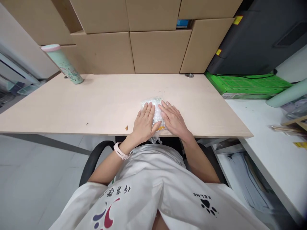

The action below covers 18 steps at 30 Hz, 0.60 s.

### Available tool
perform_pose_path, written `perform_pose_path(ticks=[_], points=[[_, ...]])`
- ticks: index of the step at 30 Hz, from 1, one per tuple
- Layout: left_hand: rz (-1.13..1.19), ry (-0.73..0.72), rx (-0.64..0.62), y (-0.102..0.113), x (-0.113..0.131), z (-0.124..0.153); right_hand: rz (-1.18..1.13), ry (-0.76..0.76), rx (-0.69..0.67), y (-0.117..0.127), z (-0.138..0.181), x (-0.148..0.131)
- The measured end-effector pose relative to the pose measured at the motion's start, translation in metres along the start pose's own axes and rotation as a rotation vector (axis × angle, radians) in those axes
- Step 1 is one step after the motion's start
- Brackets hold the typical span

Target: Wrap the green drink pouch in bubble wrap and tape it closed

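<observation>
A clear plastic packet [157, 111] lies near the front edge of the light wooden desk [96, 102], with something orange showing at its near end. My left hand [144, 123] lies flat on the packet's left side, fingers stretched out and together. My right hand [174, 119] lies flat on its right side, fingers slightly spread. Both palms press down on the packet. A pink watch is on my left wrist.
A mint-green bottle [62, 64] with a pink lid stands at the desk's back left. Cardboard boxes [158, 51] line the back. A green crate [247, 85] under a black case sits at the right, beside a white table [268, 143]. Small crumbs [126, 127] lie near the front edge.
</observation>
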<state>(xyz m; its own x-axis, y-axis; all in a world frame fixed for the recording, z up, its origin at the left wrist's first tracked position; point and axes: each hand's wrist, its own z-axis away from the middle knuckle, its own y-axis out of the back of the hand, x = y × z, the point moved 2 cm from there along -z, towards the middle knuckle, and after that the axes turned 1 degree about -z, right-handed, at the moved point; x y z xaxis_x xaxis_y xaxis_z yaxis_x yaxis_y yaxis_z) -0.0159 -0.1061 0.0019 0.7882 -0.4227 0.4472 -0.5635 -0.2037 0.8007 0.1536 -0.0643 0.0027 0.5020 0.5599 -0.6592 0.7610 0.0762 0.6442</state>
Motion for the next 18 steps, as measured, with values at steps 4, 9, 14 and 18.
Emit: perform_pose_path(ticks=[4,9,14,18], points=[[0.0,-0.042,-0.004,0.004,-0.003,0.005,-0.088,-0.001,0.05,0.005,0.001,0.0],[0.017,-0.104,0.013,0.012,-0.001,0.012,-0.168,-0.159,0.312,0.015,0.009,0.006],[0.087,-0.051,0.006,0.006,0.011,0.008,-0.171,-0.247,0.257,0.013,0.009,0.004],[0.178,0.098,0.134,0.006,0.022,0.009,-0.151,-0.075,0.235,0.019,-0.015,-0.03]])
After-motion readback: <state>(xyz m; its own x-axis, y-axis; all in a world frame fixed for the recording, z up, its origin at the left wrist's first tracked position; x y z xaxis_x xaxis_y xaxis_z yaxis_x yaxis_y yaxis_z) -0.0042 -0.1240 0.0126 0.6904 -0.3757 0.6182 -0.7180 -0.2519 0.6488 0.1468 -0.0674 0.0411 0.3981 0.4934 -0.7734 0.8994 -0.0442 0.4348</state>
